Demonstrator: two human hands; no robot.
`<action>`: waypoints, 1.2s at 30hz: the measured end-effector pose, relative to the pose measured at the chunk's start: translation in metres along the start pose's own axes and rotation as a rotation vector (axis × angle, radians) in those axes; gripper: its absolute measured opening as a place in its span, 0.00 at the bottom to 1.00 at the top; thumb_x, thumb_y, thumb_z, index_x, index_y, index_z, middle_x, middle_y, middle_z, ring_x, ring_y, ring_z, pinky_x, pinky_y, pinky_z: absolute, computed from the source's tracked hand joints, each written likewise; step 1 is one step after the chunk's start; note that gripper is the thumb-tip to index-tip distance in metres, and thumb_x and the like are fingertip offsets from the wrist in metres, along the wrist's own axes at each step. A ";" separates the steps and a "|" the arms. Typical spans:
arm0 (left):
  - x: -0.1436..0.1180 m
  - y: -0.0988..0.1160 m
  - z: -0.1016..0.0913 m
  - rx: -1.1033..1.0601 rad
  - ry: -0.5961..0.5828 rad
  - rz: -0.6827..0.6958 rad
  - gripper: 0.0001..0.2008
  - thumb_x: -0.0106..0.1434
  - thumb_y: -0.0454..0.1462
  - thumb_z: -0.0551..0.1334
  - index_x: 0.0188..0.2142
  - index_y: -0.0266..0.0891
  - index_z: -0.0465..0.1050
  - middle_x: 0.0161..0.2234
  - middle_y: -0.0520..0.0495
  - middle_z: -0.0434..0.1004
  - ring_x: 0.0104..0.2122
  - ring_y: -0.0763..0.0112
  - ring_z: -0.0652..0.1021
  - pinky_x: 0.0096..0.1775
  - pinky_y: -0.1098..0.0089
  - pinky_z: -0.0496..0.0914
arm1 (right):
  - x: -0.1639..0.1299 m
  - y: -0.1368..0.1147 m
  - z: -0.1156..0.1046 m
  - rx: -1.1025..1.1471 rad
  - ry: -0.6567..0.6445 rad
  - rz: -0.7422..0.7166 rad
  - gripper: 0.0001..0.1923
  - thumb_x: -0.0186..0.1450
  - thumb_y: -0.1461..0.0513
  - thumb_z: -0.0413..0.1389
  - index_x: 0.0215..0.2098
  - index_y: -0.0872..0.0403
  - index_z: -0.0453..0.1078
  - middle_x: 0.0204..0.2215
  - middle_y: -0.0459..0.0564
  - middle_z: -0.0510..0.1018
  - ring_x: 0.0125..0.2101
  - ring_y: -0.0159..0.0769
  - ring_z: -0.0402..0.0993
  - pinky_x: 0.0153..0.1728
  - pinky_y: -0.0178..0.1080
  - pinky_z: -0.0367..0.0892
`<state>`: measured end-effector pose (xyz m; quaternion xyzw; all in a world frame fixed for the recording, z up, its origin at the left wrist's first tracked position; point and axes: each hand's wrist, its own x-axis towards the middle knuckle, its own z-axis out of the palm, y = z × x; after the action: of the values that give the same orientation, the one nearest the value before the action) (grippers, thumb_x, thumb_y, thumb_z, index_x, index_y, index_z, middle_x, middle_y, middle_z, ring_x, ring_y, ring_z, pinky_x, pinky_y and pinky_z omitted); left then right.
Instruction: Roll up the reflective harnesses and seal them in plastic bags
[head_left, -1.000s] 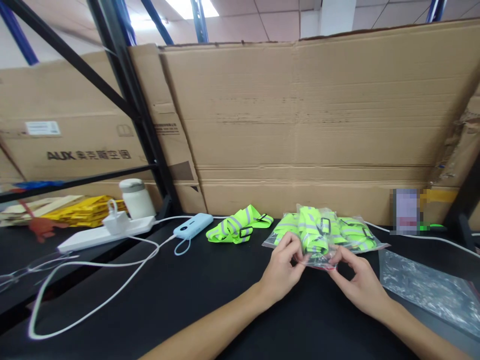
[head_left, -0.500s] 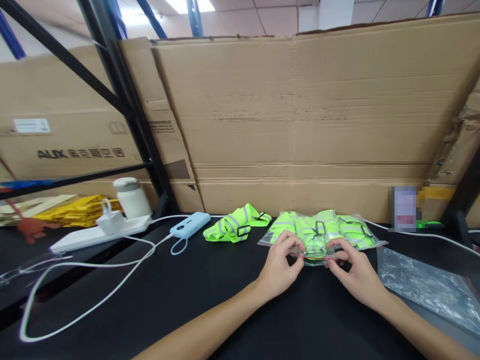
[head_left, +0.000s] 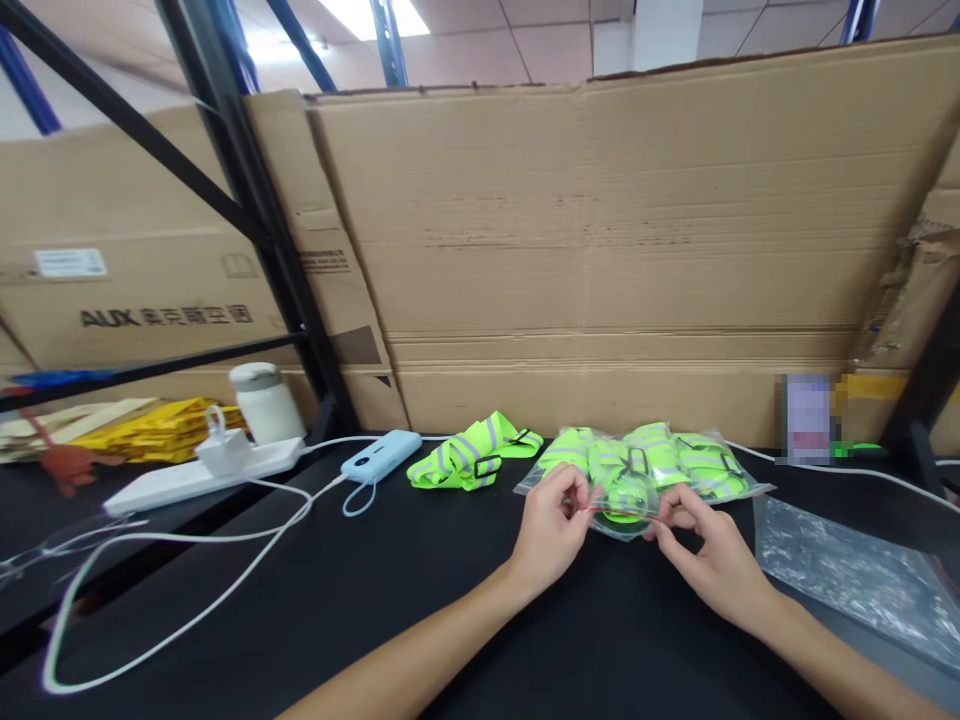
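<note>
A clear plastic bag (head_left: 626, 500) with a red zip strip holds folded neon-green reflective straps. It rests on the black table (head_left: 390, 600) just in front of me. My left hand (head_left: 551, 530) pinches the bag's near edge at its left end. My right hand (head_left: 709, 555) pinches the same edge at its right end. More bagged green straps (head_left: 697, 465) lie right behind, touching it. One loose neon-green strap (head_left: 469, 458) with a black buckle lies to the left of the bags.
A stack of empty clear bags (head_left: 855, 575) lies at the right. A light-blue power bank (head_left: 382, 455), white power strip (head_left: 199, 475) with charger, white jar (head_left: 264, 402) and cables (head_left: 187, 570) sit at the left. Large cardboard sheets (head_left: 600, 250) and a black rack post (head_left: 247, 200) stand behind.
The bag was raised and tilted between my hands a second ago; it now lies lower and flatter, with both hands pinching along its red zip edge.
</note>
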<state>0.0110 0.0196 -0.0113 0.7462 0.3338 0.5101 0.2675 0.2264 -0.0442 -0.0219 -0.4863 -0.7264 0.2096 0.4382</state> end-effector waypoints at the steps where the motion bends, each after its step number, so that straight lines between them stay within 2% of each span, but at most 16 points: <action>1: -0.001 0.001 0.001 -0.032 -0.020 -0.001 0.13 0.65 0.37 0.62 0.26 0.39 0.61 0.28 0.53 0.63 0.27 0.74 0.67 0.27 0.76 0.65 | 0.000 0.000 -0.001 0.008 0.005 0.003 0.05 0.72 0.57 0.52 0.38 0.47 0.60 0.27 0.43 0.81 0.32 0.40 0.79 0.37 0.38 0.69; 3: -0.004 0.004 0.003 -0.085 -0.055 0.011 0.08 0.64 0.35 0.62 0.29 0.39 0.65 0.32 0.51 0.65 0.32 0.72 0.71 0.32 0.74 0.72 | 0.001 0.001 -0.002 0.028 0.029 0.009 0.04 0.72 0.57 0.52 0.43 0.47 0.61 0.28 0.44 0.82 0.35 0.41 0.81 0.40 0.39 0.70; 5: -0.005 0.007 0.004 -0.114 -0.082 0.035 0.05 0.62 0.33 0.63 0.33 0.39 0.67 0.36 0.49 0.66 0.36 0.70 0.73 0.39 0.70 0.76 | 0.002 0.002 -0.003 0.043 0.054 0.007 0.07 0.71 0.58 0.52 0.47 0.47 0.62 0.33 0.46 0.84 0.38 0.42 0.82 0.44 0.40 0.71; 11: -0.003 0.007 -0.003 -0.115 -0.144 0.173 0.16 0.55 0.27 0.64 0.43 0.41 0.70 0.43 0.47 0.66 0.45 0.66 0.74 0.48 0.62 0.79 | 0.005 0.008 -0.007 -0.029 0.105 -0.070 0.17 0.65 0.64 0.54 0.52 0.50 0.63 0.43 0.52 0.84 0.47 0.43 0.81 0.52 0.43 0.70; 17: 0.004 -0.001 -0.012 0.008 -0.127 0.345 0.12 0.64 0.25 0.58 0.43 0.39 0.74 0.40 0.46 0.72 0.41 0.69 0.77 0.41 0.68 0.79 | 0.007 0.023 -0.011 -0.056 0.214 -0.149 0.05 0.69 0.60 0.57 0.43 0.50 0.72 0.39 0.49 0.84 0.38 0.39 0.83 0.44 0.38 0.76; 22: 0.007 -0.005 -0.016 0.104 -0.116 0.508 0.07 0.66 0.27 0.63 0.41 0.38 0.76 0.37 0.45 0.77 0.38 0.69 0.79 0.42 0.69 0.76 | 0.009 0.027 -0.019 -0.160 0.256 -0.229 0.05 0.69 0.61 0.58 0.40 0.51 0.77 0.36 0.48 0.85 0.36 0.40 0.83 0.40 0.39 0.77; 25: 0.010 -0.008 -0.021 0.170 -0.116 0.628 0.06 0.68 0.28 0.63 0.41 0.37 0.77 0.37 0.45 0.79 0.37 0.71 0.80 0.41 0.72 0.77 | 0.010 0.028 -0.022 -0.200 0.272 -0.303 0.05 0.69 0.63 0.59 0.40 0.51 0.78 0.36 0.48 0.85 0.37 0.40 0.83 0.41 0.40 0.77; 30: 0.018 -0.008 -0.036 0.459 -0.151 0.865 0.05 0.69 0.29 0.62 0.43 0.35 0.76 0.37 0.44 0.81 0.34 0.70 0.82 0.37 0.72 0.77 | 0.012 0.027 -0.028 -0.311 0.276 -0.455 0.07 0.71 0.64 0.57 0.43 0.51 0.79 0.34 0.50 0.81 0.35 0.38 0.80 0.37 0.39 0.76; 33: 0.020 -0.006 -0.042 0.546 -0.158 0.931 0.06 0.71 0.29 0.60 0.43 0.34 0.76 0.36 0.44 0.82 0.33 0.69 0.82 0.35 0.72 0.77 | 0.013 0.027 -0.031 -0.405 0.293 -0.544 0.09 0.72 0.65 0.56 0.45 0.51 0.79 0.36 0.52 0.79 0.35 0.37 0.80 0.36 0.38 0.76; 36: 0.021 -0.004 -0.043 0.588 -0.144 0.960 0.06 0.71 0.30 0.59 0.43 0.34 0.76 0.36 0.45 0.82 0.33 0.69 0.82 0.35 0.72 0.77 | 0.014 0.026 -0.034 -0.448 0.303 -0.628 0.09 0.71 0.67 0.56 0.47 0.53 0.77 0.39 0.52 0.81 0.38 0.38 0.81 0.43 0.39 0.76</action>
<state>-0.0245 0.0409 0.0126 0.8903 0.0660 0.4079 -0.1915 0.2663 -0.0246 -0.0170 -0.3499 -0.7942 -0.1714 0.4663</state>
